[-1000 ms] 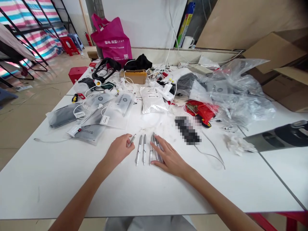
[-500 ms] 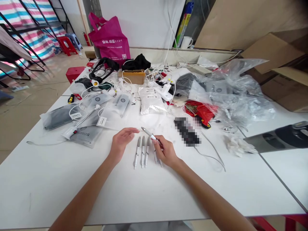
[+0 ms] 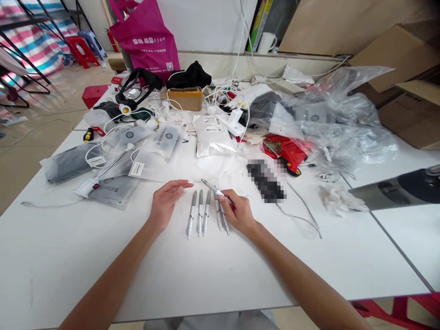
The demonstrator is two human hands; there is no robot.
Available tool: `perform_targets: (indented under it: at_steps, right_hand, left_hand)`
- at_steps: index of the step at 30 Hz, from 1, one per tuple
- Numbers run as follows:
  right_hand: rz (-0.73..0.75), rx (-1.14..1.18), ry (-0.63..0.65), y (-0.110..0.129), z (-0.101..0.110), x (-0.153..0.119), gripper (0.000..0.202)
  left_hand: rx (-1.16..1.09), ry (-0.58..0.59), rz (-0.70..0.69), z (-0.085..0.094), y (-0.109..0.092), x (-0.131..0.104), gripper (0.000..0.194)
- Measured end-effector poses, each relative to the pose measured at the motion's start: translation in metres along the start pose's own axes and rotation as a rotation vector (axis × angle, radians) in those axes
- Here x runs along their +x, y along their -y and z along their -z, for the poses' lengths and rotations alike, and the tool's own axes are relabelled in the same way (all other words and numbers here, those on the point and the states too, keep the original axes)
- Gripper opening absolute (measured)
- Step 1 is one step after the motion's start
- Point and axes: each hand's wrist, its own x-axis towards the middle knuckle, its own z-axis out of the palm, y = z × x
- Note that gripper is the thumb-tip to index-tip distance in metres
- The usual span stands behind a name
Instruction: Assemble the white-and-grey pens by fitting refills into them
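Between thumb and fingers, my right hand [image 3: 239,208] grips a silver-and-white pen [image 3: 210,186], its grey end pointing up and left. Beneath and beside that hand lie two more pens [image 3: 218,215], partly covered by it. To their left, a row of three similar pens [image 3: 200,213] rests on the white table [image 3: 172,279], lying roughly parallel with their grey ends away from me. My left hand [image 3: 167,201] is left of the row, fingers stretched toward the held pen without touching it, and holds nothing.
Plastic-wrapped packets [image 3: 117,190] and a white lamp-like stick [image 3: 103,174] lie at the left. Behind the pens is a white bag [image 3: 213,135]. A blurred-out dark object [image 3: 266,181], crumpled tissue [image 3: 340,200] and a bottle [image 3: 395,190] are on the right.
The camera view has shifted slightly. My right hand still has the pen, and more of the pens under it now shows. My left hand stays stretched out beside the row.
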Motion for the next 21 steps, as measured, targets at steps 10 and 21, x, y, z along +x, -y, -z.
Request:
perform_targets:
  at_steps: [10,21]
  right_hand:
    - [0.247,-0.022,0.173,0.008,0.000,0.000,0.023]
    - [0.317,-0.107,0.158,0.013,-0.009,-0.004,0.028]
  left_hand:
    - [-0.090,0.296,0.102,-0.011,0.000,-0.012,0.044]
    - [-0.049,0.029,-0.011,-0.015,0.002,-0.009,0.033]
